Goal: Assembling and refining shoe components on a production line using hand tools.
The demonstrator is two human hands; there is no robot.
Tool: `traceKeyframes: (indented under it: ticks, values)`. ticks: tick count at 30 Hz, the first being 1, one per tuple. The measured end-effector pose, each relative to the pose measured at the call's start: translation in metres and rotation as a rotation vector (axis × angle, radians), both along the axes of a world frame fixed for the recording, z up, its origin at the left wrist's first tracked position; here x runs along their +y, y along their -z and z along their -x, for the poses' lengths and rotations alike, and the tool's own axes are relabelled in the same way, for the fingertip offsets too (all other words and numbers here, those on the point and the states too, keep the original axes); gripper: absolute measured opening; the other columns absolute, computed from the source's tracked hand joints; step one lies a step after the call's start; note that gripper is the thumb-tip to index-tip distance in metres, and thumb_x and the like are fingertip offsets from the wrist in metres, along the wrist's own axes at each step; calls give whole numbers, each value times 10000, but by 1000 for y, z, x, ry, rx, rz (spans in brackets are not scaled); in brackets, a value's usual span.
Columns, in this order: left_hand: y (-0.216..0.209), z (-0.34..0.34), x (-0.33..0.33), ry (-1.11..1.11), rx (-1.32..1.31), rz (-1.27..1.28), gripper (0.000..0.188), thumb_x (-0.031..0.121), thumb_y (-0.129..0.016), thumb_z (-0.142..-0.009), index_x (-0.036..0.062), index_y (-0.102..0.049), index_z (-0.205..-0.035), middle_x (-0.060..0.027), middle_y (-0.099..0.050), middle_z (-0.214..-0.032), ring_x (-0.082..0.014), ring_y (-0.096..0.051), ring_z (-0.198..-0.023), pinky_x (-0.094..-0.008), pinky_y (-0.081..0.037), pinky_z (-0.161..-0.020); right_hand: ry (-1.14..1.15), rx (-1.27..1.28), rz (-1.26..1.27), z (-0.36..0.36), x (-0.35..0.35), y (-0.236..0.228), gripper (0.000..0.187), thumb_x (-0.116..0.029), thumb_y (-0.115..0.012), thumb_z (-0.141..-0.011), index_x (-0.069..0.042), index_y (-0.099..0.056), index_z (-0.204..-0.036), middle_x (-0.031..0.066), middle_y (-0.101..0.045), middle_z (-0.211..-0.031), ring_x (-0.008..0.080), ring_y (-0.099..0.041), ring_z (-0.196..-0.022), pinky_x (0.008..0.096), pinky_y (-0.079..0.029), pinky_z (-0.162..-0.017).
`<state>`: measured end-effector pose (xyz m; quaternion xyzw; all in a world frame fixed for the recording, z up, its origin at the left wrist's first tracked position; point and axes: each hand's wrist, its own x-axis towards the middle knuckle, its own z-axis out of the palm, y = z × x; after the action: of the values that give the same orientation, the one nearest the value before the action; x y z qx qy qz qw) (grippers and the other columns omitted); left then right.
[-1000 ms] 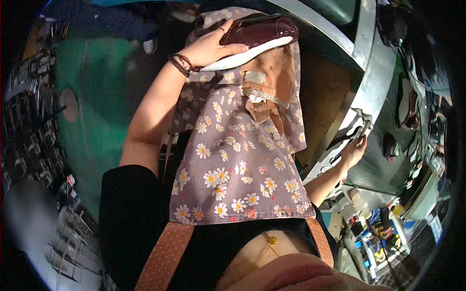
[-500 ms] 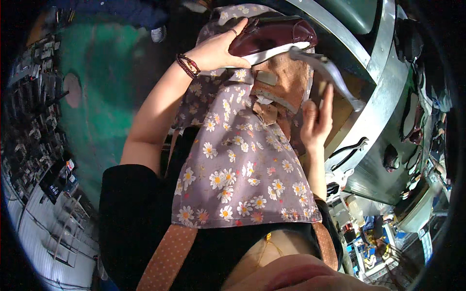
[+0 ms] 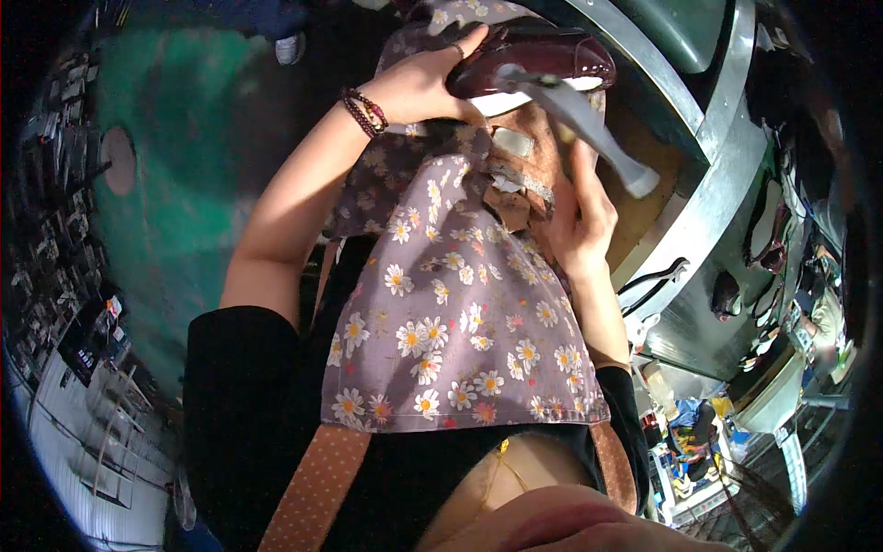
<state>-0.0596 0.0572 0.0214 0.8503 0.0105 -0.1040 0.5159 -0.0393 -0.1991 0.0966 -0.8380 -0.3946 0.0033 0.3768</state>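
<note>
One flowered apron [image 3: 460,313] is covering my lap, and beyond its near part a dark red shoe [image 3: 543,51] is pointing its toe right. My left hand [image 3: 423,87] is gripping the shoe's rear; my right hand [image 3: 587,207] is reaching up behind a blurred metal tool [image 3: 593,129], its closure unclear. The white sole [image 3: 498,103] is already sitting against the shoe; whether its edge is needing more work, I cannot tell.

Patchily lit, with green floor [image 3: 189,267] at left of frame, pale ribbed panelling [image 3: 55,423] at lower left, curved metal table edging [image 3: 699,189] at right.
</note>
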Motion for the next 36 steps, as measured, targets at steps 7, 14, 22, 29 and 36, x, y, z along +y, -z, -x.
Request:
traceKeyframes:
  ticks: [7, 14, 22, 29, 36]
  values:
    - [2, 0, -8, 22, 78, 7, 1044, 165, -769, -671, 127, -145, -1507, -170, -597, -1200, -234, -589, -1050, -293, -426, -945, 8, 112, 241, 1, -4, -3, 489, 24, -596, -843, -172, -558, -1289, 165, -619, -835, 320, -632, -627, 357, -503, -533]
    - [-8, 1, -16, 7, 93, -42, 1040, 201, -761, -673, 166, -143, -1509, -203, -595, -1186, -268, -597, -1049, -312, -435, -935, -46, 32, 249, 6, -10, -15, 419, 44, -562, -867, -4, -526, -1282, 218, -646, -1089, 298, -679, -926, 309, -526, -774]
    - [-6, -2, -17, 64, -19, 41, 1024, 231, -756, -665, 114, -170, -1497, -220, -623, -1091, -312, -620, -986, -348, -463, -905, -43, 113, -7, 12, -7, -21, 532, 46, -614, -744, -91, -567, -1256, 94, -585, -811, 267, -628, -691, 319, -531, -641]
    - [25, 7, -15, 50, -85, 245, 1018, 198, -744, -695, 180, -137, -1512, -138, -634, -868, -235, -612, -782, -322, -470, -782, -186, 57, 209, 4, -3, -28, 373, 73, -579, -762, -56, -620, -1110, 127, -556, -772, 324, -588, -588, 385, -490, -526]
    - [-3, 5, -14, 78, -101, 172, 964, 56, -728, -755, 146, -140, -1513, -134, -472, -1392, -156, -503, -1184, -301, -378, -1030, -170, 77, 351, 4, -6, -26, 500, 45, -581, -716, -97, -601, -1194, 92, -535, -758, 277, -573, -553, 382, -481, -494]
